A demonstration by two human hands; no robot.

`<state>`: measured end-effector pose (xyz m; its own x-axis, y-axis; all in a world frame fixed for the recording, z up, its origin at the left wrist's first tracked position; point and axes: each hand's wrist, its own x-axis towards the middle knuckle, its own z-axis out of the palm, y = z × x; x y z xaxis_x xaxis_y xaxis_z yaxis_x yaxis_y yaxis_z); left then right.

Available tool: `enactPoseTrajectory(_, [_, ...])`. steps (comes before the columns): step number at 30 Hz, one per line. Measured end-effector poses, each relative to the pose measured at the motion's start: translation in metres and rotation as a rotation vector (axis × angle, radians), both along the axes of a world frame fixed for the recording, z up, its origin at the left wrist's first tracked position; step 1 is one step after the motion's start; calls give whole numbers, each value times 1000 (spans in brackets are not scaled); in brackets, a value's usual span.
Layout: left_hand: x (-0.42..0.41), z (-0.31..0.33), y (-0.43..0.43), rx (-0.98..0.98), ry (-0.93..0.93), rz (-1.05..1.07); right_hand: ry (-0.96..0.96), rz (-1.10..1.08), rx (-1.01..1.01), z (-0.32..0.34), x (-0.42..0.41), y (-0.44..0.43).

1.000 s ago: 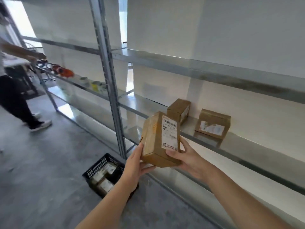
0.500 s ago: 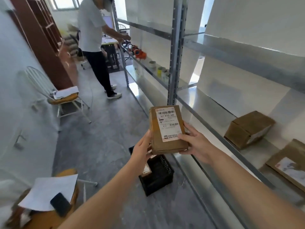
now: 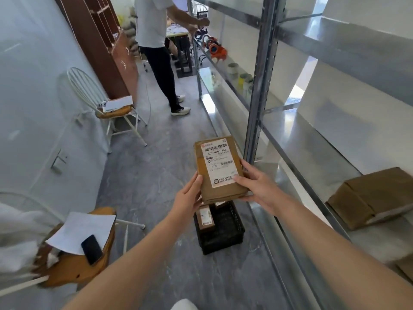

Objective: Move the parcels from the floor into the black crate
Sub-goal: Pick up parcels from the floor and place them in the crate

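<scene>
Thumb on the label and fingers point(image 3: 245, 166) behind, the right hand point(image 3: 257, 186) pinches the parcel point(image 3: 220, 168) at its near right corner. The left hand point(image 3: 190, 198) grips the opposite long edge. The parcel is held in the air over the black crate point(image 3: 225, 238) on the floor point(image 3: 145, 175). It looks light, stiff and smooth-taped, so it is best held by its edges.

Left hand point(image 3: 189, 199); right hand point(image 3: 257, 186) (arms outstretched)
</scene>
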<state>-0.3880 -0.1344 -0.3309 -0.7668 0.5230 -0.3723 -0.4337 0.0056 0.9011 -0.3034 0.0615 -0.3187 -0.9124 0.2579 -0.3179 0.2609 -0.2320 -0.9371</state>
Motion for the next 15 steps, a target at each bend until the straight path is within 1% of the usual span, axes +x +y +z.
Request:
enactPoseTrajectory(6, [-48, -31, 18, -20, -97, 68, -74, 21, 63, -20, -40, 14])
enactPoseTrajectory(15, [-163, -80, 37, -55, -157, 27, -241, -29, 132, -45, -148, 25])
